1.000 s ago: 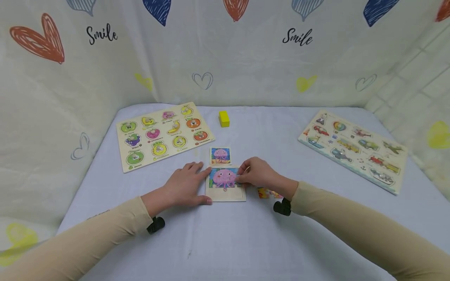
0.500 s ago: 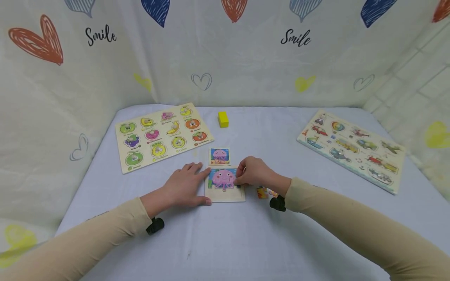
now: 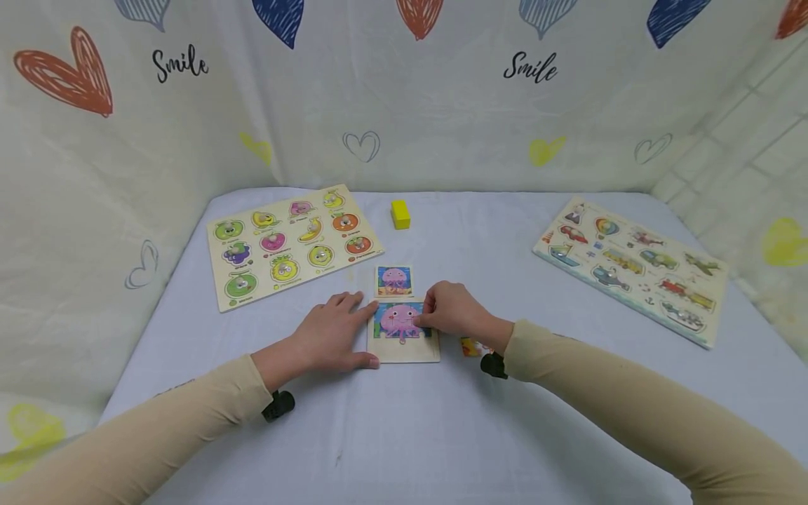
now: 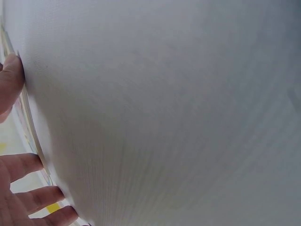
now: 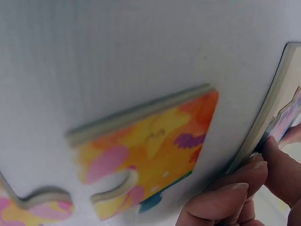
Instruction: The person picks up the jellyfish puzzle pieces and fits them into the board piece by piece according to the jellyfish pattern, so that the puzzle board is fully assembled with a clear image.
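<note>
A small wooden puzzle board [image 3: 404,353] lies on the white cloth, its upper part filled with pieces that form a pink jellyfish [image 3: 399,315]. My left hand [image 3: 334,333] rests spread along its left side, thumb and fingertips touching the edge. At the right side my right hand [image 3: 457,310], fingers curled, pinches a puzzle piece at the jellyfish's right edge; the fingers hide most of that piece. Beside the right wrist lie loose puzzle pieces [image 3: 470,346]; in the right wrist view one orange and yellow piece [image 5: 150,146] shows clearly.
Directly behind the board lies a small jellyfish picture card [image 3: 394,280]. Farther back stands a yellow block [image 3: 400,214]. A fruit puzzle board [image 3: 293,245] lies at the back left, a vehicle puzzle board [image 3: 631,270] at the right. A printed curtain [image 3: 442,119] closes the back.
The right hand has shifted slightly left, its thumb and fingertip moving farther over the jellyfish. The left hand holds its place on the board's edge.
</note>
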The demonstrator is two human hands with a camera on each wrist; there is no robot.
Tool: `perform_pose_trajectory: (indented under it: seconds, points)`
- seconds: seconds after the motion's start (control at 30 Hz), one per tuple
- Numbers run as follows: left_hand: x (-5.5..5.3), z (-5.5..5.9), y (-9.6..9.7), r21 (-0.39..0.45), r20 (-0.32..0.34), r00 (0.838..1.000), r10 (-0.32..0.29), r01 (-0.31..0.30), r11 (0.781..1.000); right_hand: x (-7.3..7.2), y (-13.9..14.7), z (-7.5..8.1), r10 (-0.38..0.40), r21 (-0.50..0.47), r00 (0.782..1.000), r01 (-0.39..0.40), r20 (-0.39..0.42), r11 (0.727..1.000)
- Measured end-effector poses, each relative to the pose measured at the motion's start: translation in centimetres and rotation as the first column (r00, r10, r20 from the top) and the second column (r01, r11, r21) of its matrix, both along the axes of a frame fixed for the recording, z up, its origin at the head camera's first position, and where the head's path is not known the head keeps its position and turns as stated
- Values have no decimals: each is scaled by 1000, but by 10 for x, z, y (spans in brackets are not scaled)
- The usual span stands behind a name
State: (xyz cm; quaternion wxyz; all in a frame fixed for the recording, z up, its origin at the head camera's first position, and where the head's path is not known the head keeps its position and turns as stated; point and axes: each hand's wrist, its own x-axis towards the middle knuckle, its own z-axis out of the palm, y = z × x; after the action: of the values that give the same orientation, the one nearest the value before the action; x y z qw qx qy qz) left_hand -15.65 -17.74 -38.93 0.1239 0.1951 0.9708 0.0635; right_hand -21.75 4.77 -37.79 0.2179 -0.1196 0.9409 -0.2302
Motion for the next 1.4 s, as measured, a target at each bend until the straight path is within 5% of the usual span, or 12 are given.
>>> perform_pose_trajectory:
  seconds: [0.43,0.67,0.87,1.03,1.4]
  points:
    - [1,3,0,1,1,1000,-5,5,1000,3,-15,-1,48,129,999,-47,-9,991]
    - [1,4,1,2,4,1000,-3,3,1000,1,-11,0,44,82,999,-45,22,996]
    - [1,4,1,5,9,1000,3,-3,1000,-4,12,7,136,-14,989,-135,52,991]
    - [1,2,1,3,3,1000,-7,7,1000,-1,45,11,179,-86,983,-181,-28,980]
    - [0,1,-1,-8,-3,1000,-9,9,1000,16,92,1,193,-29,978,-196,-84,980]
